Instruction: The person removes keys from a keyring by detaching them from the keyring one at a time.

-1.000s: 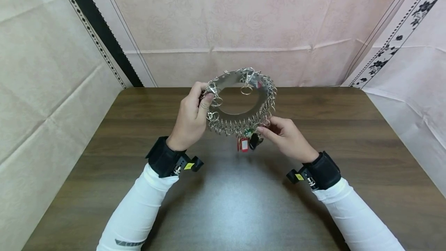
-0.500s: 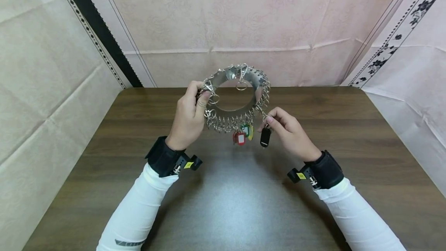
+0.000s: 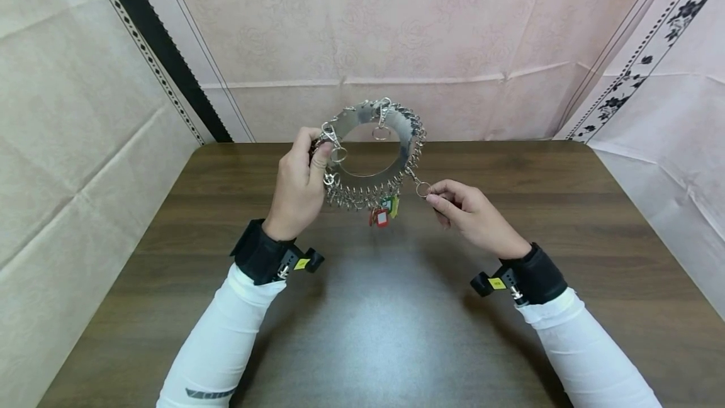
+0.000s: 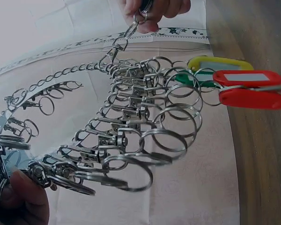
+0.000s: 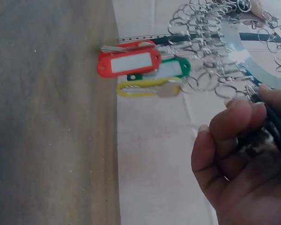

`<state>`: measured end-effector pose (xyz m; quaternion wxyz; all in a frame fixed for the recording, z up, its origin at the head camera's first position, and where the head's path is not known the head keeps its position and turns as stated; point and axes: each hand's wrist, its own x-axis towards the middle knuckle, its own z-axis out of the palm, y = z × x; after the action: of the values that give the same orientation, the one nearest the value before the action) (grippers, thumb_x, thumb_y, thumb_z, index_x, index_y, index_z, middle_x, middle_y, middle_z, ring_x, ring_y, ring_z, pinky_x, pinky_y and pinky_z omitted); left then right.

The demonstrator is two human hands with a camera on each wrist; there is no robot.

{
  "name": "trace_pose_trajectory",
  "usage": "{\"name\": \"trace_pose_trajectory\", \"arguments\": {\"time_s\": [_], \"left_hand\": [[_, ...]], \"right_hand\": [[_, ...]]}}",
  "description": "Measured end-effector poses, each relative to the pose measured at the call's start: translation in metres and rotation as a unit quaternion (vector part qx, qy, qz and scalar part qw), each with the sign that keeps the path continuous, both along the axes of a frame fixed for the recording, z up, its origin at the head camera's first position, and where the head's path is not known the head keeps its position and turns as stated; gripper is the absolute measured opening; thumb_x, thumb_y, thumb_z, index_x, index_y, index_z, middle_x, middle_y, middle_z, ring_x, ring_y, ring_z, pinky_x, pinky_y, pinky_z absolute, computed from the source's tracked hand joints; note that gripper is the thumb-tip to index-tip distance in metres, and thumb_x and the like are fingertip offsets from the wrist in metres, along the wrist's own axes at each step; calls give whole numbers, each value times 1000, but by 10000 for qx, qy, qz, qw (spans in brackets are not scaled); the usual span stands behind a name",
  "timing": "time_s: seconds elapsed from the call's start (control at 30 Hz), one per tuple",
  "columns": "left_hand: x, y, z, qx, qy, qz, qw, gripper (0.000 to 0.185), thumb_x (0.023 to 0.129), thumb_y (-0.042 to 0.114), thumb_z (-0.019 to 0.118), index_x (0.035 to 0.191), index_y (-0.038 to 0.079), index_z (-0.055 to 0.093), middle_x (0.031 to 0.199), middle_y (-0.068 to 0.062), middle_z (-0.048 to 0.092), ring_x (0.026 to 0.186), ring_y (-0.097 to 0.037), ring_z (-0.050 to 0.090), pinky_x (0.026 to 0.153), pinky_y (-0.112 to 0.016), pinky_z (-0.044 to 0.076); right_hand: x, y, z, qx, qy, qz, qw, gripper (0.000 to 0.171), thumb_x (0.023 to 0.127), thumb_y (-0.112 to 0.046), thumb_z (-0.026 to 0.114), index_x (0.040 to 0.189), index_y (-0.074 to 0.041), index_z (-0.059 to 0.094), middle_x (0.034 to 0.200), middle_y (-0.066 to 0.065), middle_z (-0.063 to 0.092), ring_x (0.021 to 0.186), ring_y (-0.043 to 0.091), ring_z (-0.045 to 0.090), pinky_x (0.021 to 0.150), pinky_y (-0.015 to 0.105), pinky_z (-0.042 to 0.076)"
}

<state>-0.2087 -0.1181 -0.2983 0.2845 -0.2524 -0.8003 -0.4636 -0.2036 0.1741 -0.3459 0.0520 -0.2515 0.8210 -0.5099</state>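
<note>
Above the brown desk (image 3: 362,332), the left hand (image 3: 297,187) grips the steel ring (image 3: 403,137) hung with clips, held upright in the air. The right hand (image 3: 470,216) pinches one small split ring (image 3: 422,189) on a clip at the ring's right side. Only the wrist views show the key tags (image 5: 131,62) clearly: red, green, yellow, with blank white labels.

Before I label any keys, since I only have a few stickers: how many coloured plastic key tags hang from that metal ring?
3, clustered at the ring's near lower edge: a red tag, a green tag behind it, a yellow tag beside them. The packed clips could hide more.
</note>
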Motion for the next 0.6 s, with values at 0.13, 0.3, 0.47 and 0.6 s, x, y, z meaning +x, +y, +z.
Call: {"name": "trace_pose_trajectory", "arguments": {"time_s": [0.13, 0.3, 0.47, 0.6], "left_hand": [[0, 0, 1, -30, -5, -13, 10000, 27, 103, 24, 39, 110, 0, 49, 74, -3, 39, 60, -14, 34, 54, -26, 28], [-2, 0, 0, -74, -118, -26, 9999, 27, 102, 24, 40, 109, 0, 48, 78, -5, 43, 64, -14, 38, 57, -26, 31], [-3, 2, -3, -261, -364, 0, 9990, 27, 102, 28, 40, 110, 3, 48, 81, -5, 45, 68, -15, 41, 60, -26, 34], [-3, 4, -5, -379, -489, 49, 9981, 28, 102, 31, 39, 110, 5, 48, 81, -4, 45, 69, -16, 41, 60, -27, 34]], "right_hand": [[1, 3, 6, 291, -100, -135, 9994, 20, 99, -31, 53, 102, -13, 59, 75, 9, 52, 58, 23, 45, 47, 28, 36], [2, 7, 11, 170, 114, -182, 9996, 20, 100, -30, 51, 94, -12, 58, 75, 10, 55, 59, 19, 50, 49, 27, 40], [2, 9, 14, -362, 588, -83, 9976, 18, 102, -20, 47, 93, -9, 58, 80, 12, 56, 72, 22, 57, 63, 26, 49], [5, 10, 18, -708, 792, -146, 9942, 18, 102, -17, 46, 93, -7, 58, 79, 11, 53, 70, 22, 54, 63, 26, 48]]}}
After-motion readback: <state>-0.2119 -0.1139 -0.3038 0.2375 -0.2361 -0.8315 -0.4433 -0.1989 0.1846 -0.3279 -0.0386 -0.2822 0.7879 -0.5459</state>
